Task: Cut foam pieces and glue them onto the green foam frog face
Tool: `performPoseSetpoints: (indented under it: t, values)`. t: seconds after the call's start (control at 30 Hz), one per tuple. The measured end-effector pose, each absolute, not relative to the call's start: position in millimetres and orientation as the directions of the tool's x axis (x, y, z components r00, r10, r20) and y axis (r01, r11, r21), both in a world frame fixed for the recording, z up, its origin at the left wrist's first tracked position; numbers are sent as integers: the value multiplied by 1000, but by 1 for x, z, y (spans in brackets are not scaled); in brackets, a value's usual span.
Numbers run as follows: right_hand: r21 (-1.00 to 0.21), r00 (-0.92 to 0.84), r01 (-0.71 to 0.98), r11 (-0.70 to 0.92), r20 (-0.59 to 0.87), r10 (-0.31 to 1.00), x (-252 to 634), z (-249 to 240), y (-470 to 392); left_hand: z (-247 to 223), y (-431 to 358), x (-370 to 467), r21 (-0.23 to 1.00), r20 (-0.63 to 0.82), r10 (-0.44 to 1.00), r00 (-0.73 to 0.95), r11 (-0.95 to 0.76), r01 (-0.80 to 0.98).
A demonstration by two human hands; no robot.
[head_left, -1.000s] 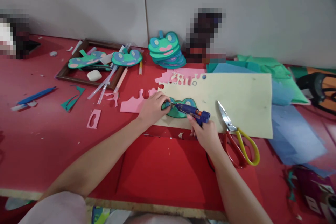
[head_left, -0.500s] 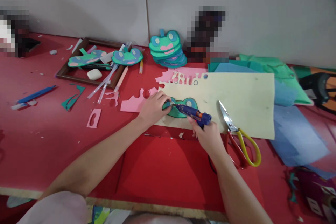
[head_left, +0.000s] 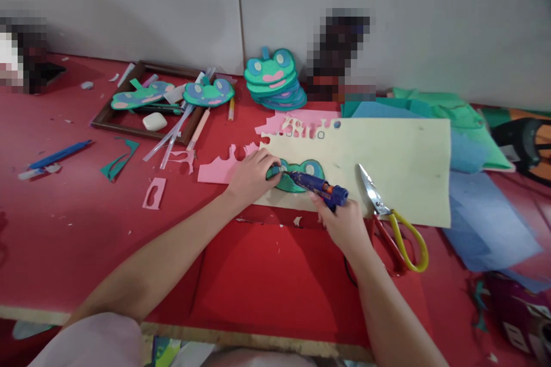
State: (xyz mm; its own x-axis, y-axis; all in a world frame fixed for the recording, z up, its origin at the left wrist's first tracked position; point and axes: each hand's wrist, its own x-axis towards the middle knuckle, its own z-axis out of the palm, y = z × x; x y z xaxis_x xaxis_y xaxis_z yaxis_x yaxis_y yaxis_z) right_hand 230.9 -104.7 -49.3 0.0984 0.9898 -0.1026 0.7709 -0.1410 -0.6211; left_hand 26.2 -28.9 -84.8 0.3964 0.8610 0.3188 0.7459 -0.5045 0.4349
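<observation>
My right hand (head_left: 344, 221) is wrapped round a blue glue gun (head_left: 316, 184), its nozzle pointing left at a small piece near my left fingertips. My left hand (head_left: 257, 175) is closed at the left end of a green frog-shaped cutout (head_left: 295, 182), pinching a small blue-green piece (head_left: 274, 171). The cutout has blue eye patches and lies on a pale yellow sheet (head_left: 404, 166). Scissors (head_left: 379, 200) with one red and one yellow handle rest open on the sheet's lower edge, right of the glue gun.
Behind are a stack of frog faces (head_left: 271, 77) and a brown frame (head_left: 142, 131) holding frog pieces, an eraser and clear sticks. Pink scraps (head_left: 217, 171) and a blue pen (head_left: 60, 155) lie left. Green and blue sheets (head_left: 491, 223) lie right, near a purple object (head_left: 512, 315).
The glue gun's tip has drawn very slightly to the right, away from my left fingertips. My left hand has hardly moved.
</observation>
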Motion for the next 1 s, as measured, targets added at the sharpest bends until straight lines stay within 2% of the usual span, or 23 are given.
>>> performPoseSetpoints:
  t: [0.53,1.0]
  values:
    - [-420,57,907,-33,46,997,234,-54,-110,-84,-29,26,454,305,864,400,-502,736]
    - [-330,7,943,41,144,990,233,-58,-113,-83,-28,26,446,300,864,405,-502,741]
